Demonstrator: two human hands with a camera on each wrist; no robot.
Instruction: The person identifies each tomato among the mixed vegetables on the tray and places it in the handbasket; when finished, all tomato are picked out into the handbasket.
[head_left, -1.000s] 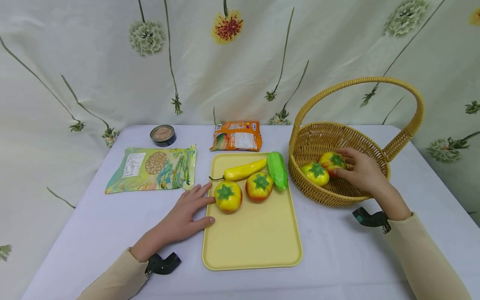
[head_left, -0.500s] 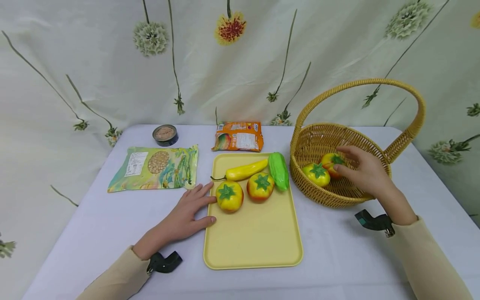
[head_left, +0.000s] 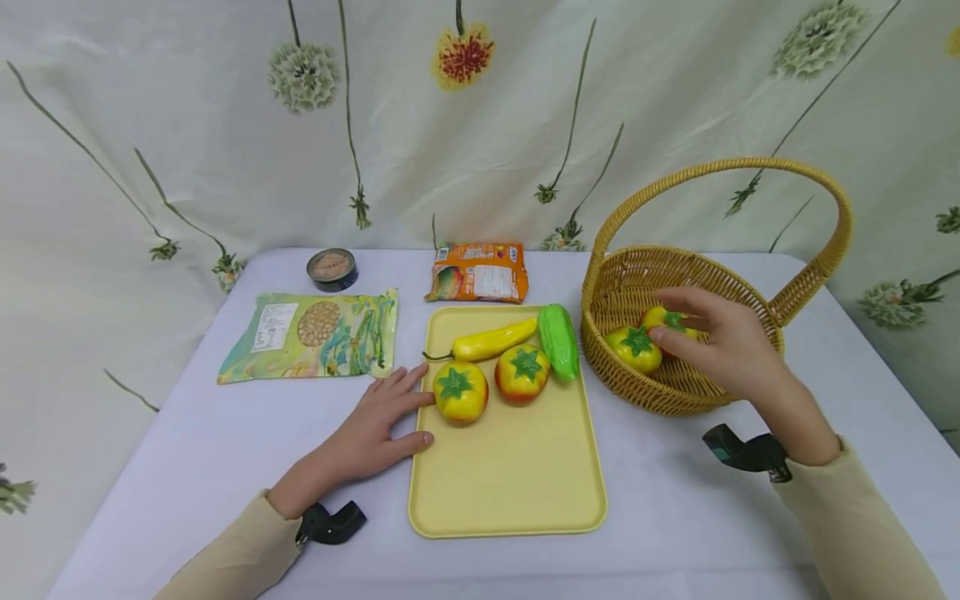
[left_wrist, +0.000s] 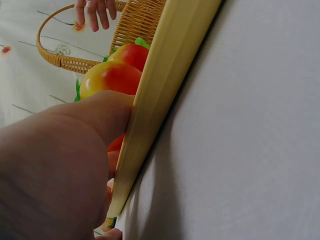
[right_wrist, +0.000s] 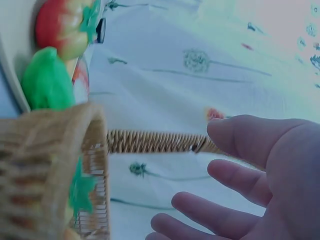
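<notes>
My left hand [head_left: 375, 429] lies at the left edge of the yellow tray [head_left: 510, 483], fingers and thumb spread and touching its rim. On the tray are two round yellow-red fruits with green leafy tops, the left one [head_left: 460, 393] and the right one [head_left: 522, 373], plus a yellow chili pepper [head_left: 495, 340] and a green vegetable [head_left: 558, 342]. My right hand [head_left: 723, 342] hovers over the wicker basket [head_left: 630, 398], its fingers extended and holding nothing in the right wrist view. In the basket sit two similar fruits, one [head_left: 633, 348] in front and one [head_left: 656, 318] partly hidden behind my fingers.
The basket's tall arched handle [head_left: 720, 163] rises above its bowl. Behind the tray lies an orange packet [head_left: 477, 273]. A green-yellow bag [head_left: 315, 337] and a round tin [head_left: 332, 269] are at the back left. A flowered cloth [head_left: 480, 125] hangs behind the table.
My right hand has let go of the rear fruit in the basket and lifted off it, fingers spreading. The left hand stays at the tray. The view has shifted slightly.
</notes>
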